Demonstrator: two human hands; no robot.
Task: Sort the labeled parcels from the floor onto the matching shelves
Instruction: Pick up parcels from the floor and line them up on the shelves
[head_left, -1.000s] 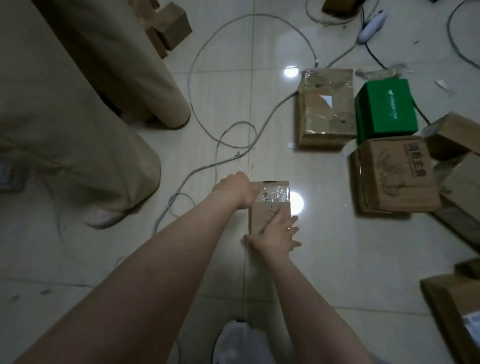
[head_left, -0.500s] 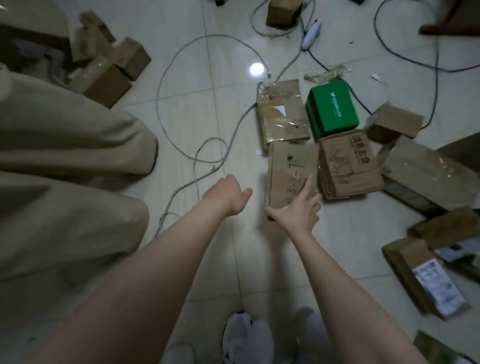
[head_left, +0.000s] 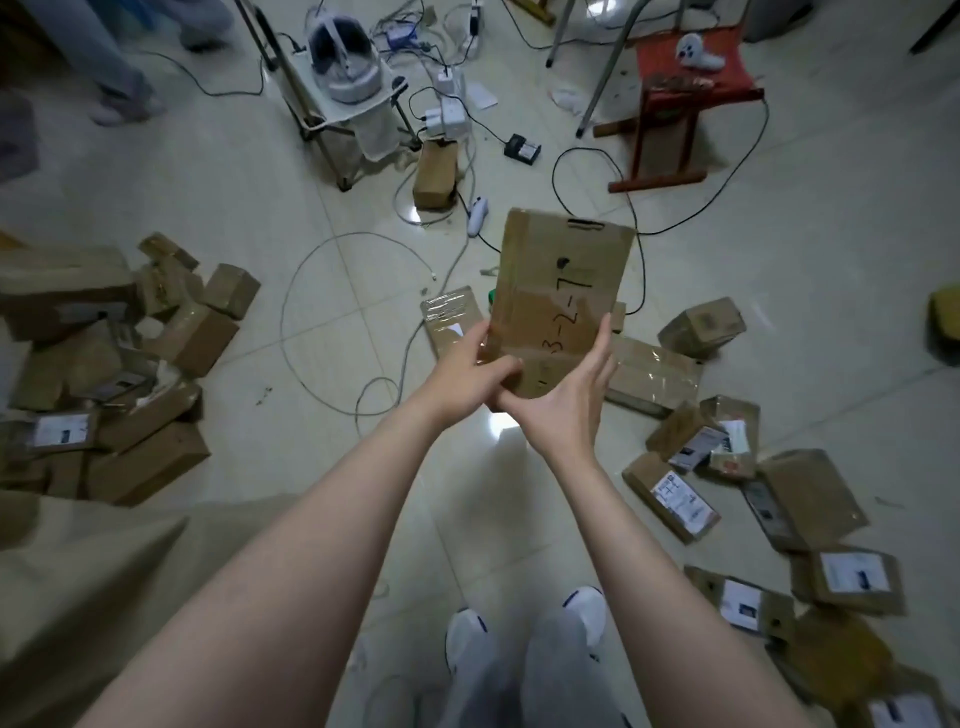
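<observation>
A pale tiled floor (head_left: 291, 171) is seen from above, strewn with cables. A heap of brown cardboard boxes (head_left: 130, 374) is piled at the left, and more labelled parcels (head_left: 810, 499) are scattered at the right. A red stool (head_left: 685, 98) is set at the far right, with a white object laid on its seat. A folding stand (head_left: 332, 119) bearing a white headset is placed at the far left of centre. In the middle, a flat brown parcel (head_left: 563, 291) handwritten "3-2-7" is held up clear of the floor, its marked face turned to the camera. Its lower left corner is gripped by the left hand (head_left: 467, 374), which is curled round it. Its lower edge is cradled by the right hand (head_left: 566, 410), whose straight fingers are laid along the right side. A white controller (head_left: 477, 214) is seen on the floor beyond.
</observation>
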